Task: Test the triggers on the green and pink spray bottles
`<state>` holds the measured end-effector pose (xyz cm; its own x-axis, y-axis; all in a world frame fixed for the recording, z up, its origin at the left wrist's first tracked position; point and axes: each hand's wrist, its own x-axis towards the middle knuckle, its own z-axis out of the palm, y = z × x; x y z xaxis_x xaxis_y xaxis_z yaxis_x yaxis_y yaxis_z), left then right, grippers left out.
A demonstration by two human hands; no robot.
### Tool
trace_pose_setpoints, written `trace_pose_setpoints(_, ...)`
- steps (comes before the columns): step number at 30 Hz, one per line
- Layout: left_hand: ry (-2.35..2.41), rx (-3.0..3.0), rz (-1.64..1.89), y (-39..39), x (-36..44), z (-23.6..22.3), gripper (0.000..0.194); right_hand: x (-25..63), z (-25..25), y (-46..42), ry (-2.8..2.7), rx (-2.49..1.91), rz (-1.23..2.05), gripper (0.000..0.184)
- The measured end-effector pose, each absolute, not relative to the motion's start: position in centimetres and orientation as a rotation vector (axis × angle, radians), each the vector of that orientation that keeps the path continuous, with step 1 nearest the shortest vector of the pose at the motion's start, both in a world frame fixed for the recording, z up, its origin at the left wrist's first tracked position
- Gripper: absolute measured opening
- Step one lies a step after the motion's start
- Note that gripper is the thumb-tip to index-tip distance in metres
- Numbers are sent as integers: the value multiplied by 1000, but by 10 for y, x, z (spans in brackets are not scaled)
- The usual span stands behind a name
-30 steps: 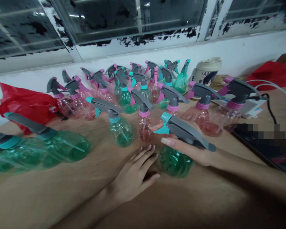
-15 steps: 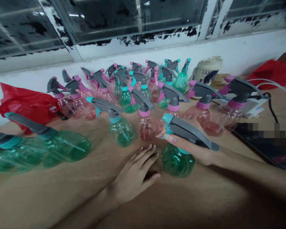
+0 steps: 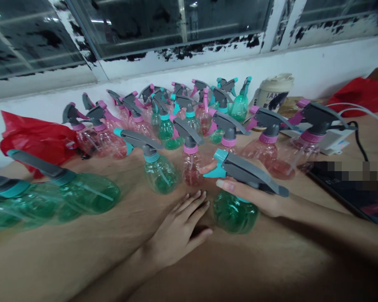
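Note:
My right hand is wrapped round the neck of a green spray bottle with a grey and teal trigger head; a finger lies on the teal trigger. The bottle stands on the brown table. My left hand lies flat on the table just left of that bottle, fingers stretched out, holding nothing. Right behind stand another green spray bottle and a pink one.
Several pink and green spray bottles crowd the table back to the white wall. Two green bottles lie at the left. Red plastic bags sit at left and far right. A white tub, cables and a dark flat device are at the right.
My right hand squeezed the trigger of the green bottle half a second ago and has released it again. My left hand has stayed flat on the table.

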<state>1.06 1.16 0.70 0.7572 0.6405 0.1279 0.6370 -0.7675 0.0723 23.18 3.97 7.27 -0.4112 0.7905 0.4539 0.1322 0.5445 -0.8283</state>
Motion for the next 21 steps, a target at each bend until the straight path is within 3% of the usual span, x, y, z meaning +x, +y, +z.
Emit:
trace_pose_setpoints(15, 1074, 2924, 238, 11, 11, 6, 53, 233, 67, 39, -1811, -784, 926, 23)
trace_pose_setpoints(21, 1069, 2920, 241, 11, 11, 5, 53, 233, 68, 41, -1839, -778, 981, 5)
